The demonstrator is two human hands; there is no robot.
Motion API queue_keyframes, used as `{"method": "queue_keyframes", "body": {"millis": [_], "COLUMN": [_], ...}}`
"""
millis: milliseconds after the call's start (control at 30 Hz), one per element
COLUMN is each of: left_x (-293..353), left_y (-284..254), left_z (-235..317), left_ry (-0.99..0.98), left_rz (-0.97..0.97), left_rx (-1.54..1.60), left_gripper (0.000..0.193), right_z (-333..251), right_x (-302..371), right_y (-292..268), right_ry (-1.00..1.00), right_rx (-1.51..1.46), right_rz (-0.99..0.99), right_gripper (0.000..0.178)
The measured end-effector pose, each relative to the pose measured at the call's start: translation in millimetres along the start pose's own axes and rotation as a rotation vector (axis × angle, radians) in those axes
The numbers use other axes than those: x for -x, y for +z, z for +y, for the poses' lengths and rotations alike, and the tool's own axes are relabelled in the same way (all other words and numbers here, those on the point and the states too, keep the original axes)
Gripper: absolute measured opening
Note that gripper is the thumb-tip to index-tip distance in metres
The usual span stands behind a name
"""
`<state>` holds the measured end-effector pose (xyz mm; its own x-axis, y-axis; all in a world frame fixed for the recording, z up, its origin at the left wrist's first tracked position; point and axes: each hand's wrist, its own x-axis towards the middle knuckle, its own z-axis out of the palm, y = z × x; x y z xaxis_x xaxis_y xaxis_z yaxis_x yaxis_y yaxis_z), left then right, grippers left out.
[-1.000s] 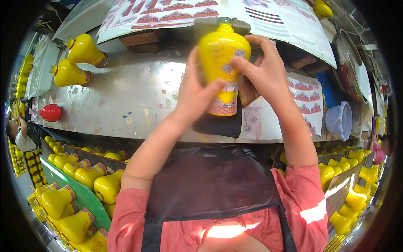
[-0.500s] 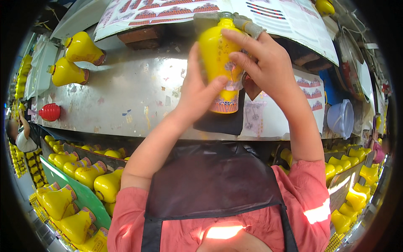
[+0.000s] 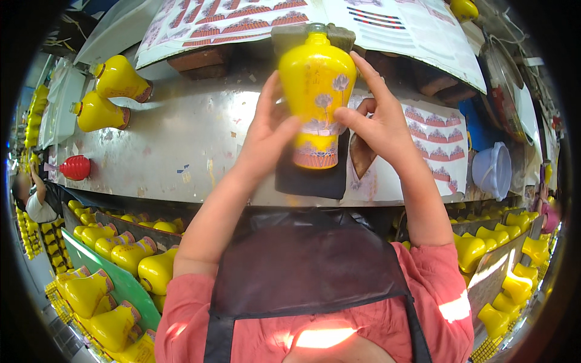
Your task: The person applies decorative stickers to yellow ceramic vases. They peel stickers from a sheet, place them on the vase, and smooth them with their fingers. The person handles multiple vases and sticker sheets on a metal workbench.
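A yellow bottle (image 3: 316, 91) with purple flower pictures, small lettering and a patterned base band lies before me, its neck pointing away. A grey padded support (image 3: 342, 37) is under its neck, and a black cloth (image 3: 311, 183) under its base. At the bottle's left side, my left hand (image 3: 260, 139) is cupped with thumb and fingers apart; its thumb is blurred near the bottle's edge. My right hand (image 3: 381, 121) touches the right side with forefinger and thumb. Its other fingers are curled round a flat brown scraper-like piece (image 3: 362, 156).
Two yellow bottles (image 3: 100, 112) and a red ribbed container (image 3: 75, 167) are on the metal table (image 3: 200, 133) at left. Printed decal sheets (image 3: 260, 18) lie across bricks at the back. A lavender bucket (image 3: 491, 171) stands at right. Racks of yellow bottles (image 3: 130, 254) flank me.
The bottle has turned so its lettering sits further left and more flowers show. My right hand has slid nearer me with the brown piece; my left thumb has come off the bottle's front.
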<state>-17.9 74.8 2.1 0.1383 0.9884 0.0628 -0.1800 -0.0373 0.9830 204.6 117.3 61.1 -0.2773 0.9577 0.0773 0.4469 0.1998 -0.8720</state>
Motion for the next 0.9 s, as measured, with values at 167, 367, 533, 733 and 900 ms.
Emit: {"method": "queue_keyframes", "body": {"millis": [167,367,533,733,900], "left_x": [-14,-28,-30,-30,-29], "left_y": [-8,-4,11,12,12], "left_z": [1,18,21,19,20], "left_ry": [0.297,0.587,0.535,0.531,0.507], "left_rz": [0.096,0.100,0.114,0.115,0.114], "left_rx": [-0.277,-0.915,-1.046,-1.060,-1.055], "left_gripper": [0.078,0.075,0.082,0.090,0.093], "right_z": [-16,-23,-24,-32,-39], "right_x": [-3,-26,-38,-46,-47], "right_y": [-7,4,5,4,-6], "right_ry": [-0.119,-0.120,-0.056,0.051,0.148], "right_rx": [0.135,0.039,0.125,0.136,-0.077], "right_rz": [0.101,0.144,0.132,0.095,0.001], "right_gripper": [0.067,0.057,0.057,0.063,0.061]}}
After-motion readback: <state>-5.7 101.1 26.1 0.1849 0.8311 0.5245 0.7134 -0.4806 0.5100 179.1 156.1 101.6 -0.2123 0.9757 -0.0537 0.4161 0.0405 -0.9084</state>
